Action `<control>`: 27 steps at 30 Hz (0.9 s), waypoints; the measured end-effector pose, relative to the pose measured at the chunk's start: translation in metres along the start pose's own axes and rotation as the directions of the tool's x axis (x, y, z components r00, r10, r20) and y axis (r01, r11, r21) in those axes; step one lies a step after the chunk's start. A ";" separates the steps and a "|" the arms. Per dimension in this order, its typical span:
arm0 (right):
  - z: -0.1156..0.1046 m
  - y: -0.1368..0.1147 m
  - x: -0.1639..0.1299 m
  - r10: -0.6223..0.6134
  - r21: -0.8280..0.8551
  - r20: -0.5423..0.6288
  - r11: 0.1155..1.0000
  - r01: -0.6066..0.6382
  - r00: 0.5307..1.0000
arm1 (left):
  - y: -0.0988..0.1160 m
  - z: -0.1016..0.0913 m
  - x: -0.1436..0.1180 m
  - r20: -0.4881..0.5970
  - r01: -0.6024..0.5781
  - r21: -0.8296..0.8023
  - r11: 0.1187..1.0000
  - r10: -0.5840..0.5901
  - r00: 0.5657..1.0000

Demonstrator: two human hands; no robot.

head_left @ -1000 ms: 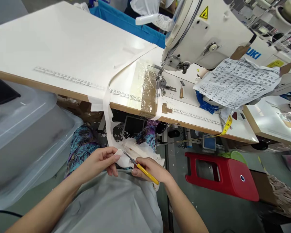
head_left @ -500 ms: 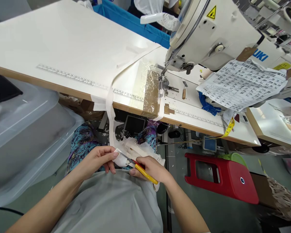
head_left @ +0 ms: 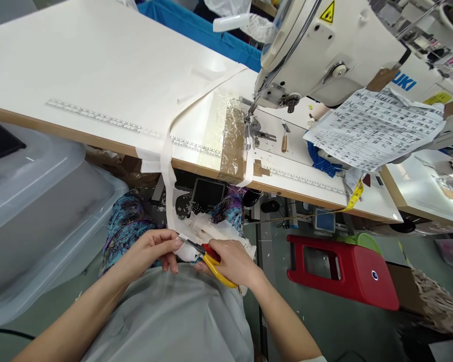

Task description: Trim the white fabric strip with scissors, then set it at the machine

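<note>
Head view, the only one: scissors (head_left: 207, 256) with yellow handles sit in the right hand (head_left: 232, 261), whose fingers are curled tight around the handles, blades pointing left into a small white fabric piece (head_left: 186, 250). The left hand (head_left: 153, 251) pinches that piece between thumb and fingertips, closed on it, low over the lap and a grey cloth (head_left: 173, 317) spread across it. From the piece a white fabric strip (head_left: 168, 166) climbs up over the front edge of the desk (head_left: 79, 65) and runs across it toward the needle of the sewing machine (head_left: 324, 45).

Compared with a second ago, the right hand has rolled so the handles show as a bent yellow loop with a red part beside it, rather than a straight yellow bar, and the blades lie closer against the white piece; the left hand's pinch is much the same. That reads as snipping at the piece being under way, though whether the blades are shut on it cannot be told.

Beyond the desk: a printed paper sheet (head_left: 373, 128) taped to the machine, a red stool (head_left: 347, 274) on the floor, a clear plastic bin (head_left: 41, 211) at left.
</note>
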State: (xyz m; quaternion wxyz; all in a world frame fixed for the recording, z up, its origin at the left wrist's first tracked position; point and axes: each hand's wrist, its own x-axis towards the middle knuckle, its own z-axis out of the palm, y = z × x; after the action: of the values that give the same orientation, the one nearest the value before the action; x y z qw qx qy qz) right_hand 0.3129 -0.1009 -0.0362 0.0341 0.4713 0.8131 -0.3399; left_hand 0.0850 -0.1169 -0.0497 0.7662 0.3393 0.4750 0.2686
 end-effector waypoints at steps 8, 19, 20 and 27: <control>0.007 0.000 0.004 0.033 0.286 -0.063 0.958 -0.014 0.997 | -0.004 0.009 0.000 0.006 -0.002 0.121 0.993 0.001 1.000; 0.016 -0.005 -0.029 -0.001 0.434 -0.412 0.879 0.198 0.911 | 0.166 -0.017 0.048 -0.181 -0.111 0.930 0.350 0.700 0.691; 0.016 -0.003 -0.038 0.022 0.435 -0.434 0.880 0.188 0.901 | 0.186 -0.024 0.061 -0.206 -0.017 0.957 0.288 0.724 0.658; 0.007 0.037 -0.116 0.420 0.795 -0.508 0.566 0.220 0.752 | 0.225 -0.036 0.101 -0.312 0.021 0.914 0.404 0.670 0.673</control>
State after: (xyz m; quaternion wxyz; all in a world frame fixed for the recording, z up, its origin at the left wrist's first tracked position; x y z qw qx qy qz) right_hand 0.4042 -0.1792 -0.0169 -0.4509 0.5672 0.4879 -0.4868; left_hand 0.0725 0.1075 0.0584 0.1944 0.6531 0.6894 0.2458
